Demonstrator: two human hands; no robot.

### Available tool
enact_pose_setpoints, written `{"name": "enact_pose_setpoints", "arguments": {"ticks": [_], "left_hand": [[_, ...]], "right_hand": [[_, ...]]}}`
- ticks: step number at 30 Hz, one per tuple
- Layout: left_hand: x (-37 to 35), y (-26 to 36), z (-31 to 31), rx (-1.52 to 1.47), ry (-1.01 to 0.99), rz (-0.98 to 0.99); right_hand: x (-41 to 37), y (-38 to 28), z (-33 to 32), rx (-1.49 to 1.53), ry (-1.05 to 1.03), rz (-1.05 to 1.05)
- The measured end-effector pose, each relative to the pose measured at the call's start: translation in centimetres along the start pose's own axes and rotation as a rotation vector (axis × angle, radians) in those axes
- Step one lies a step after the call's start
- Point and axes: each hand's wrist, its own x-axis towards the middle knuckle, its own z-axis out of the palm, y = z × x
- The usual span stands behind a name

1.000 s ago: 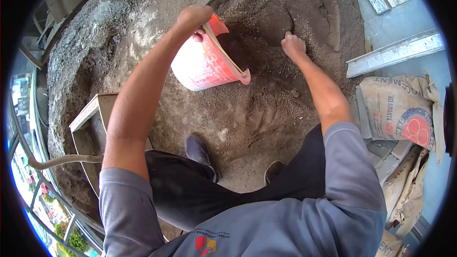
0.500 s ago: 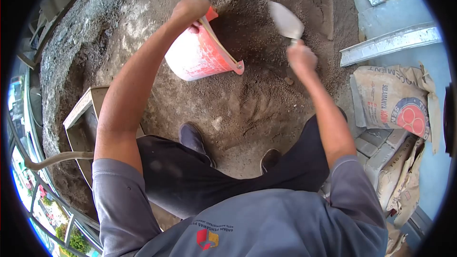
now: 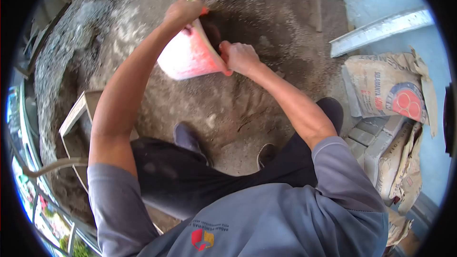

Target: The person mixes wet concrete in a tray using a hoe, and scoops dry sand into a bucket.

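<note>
Our right hand [image 3: 240,57] has swung back in from the open sand to the mouth of the bucket [image 3: 186,58], and the trowel blade we saw raised a moment ago is now out of sight. That orange-red bucket lies tipped on its side against the slope of the sand heap [image 3: 285,14], its mouth turned toward the heap and its base toward us. Our left hand [image 3: 183,12] is clamped on the upper part of the rim, fingers wrapped over the edge. Our right hand is curled into a fist right at the lower part of the rim, touching it; what it grips inside the fist we cannot tell. Both arms reach forward, the hands close together with the bucket's mouth between them. Below the bucket the sand is scraped and grooved, and our two dark shoes [image 3: 188,140] stand on it. To the left a wooden box [image 3: 76,114] sits at the edge of the heap. To the right a pale metal rail [image 3: 381,28] lies on the floor, and beside it a printed cement sack [image 3: 385,90] rests on other sacks.
</note>
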Motion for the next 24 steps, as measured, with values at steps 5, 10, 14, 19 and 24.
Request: {"name": "enact_pose_setpoints", "arguments": {"ticks": [5,10,14,19,24], "left_hand": [[-0.4,0.2,-0.4,-0.053,-0.036,0.014],[2.5,0.1,0.5,-0.069,-0.041,-0.063],[2.8,0.3,0.7,-0.087,-0.028,-0.077],[2.7,0.5,1.3,-0.053,-0.062,-0.069],[3.2,0.6,1.4,-0.085,-0.026,-0.107]], "right_hand": [[-4.2,10.2,-7.2,-0.244,0.127,0.579],[-7.3,27.1,-13.2,-0.444,0.386,0.682],[-3.7,31.0,-5.0,-0.349,0.213,0.669],[-3.6,24.0,-2.4,-0.136,0.138,0.744],[-1.3,13.7,1.1,-0.045,0.023,0.654]]}}
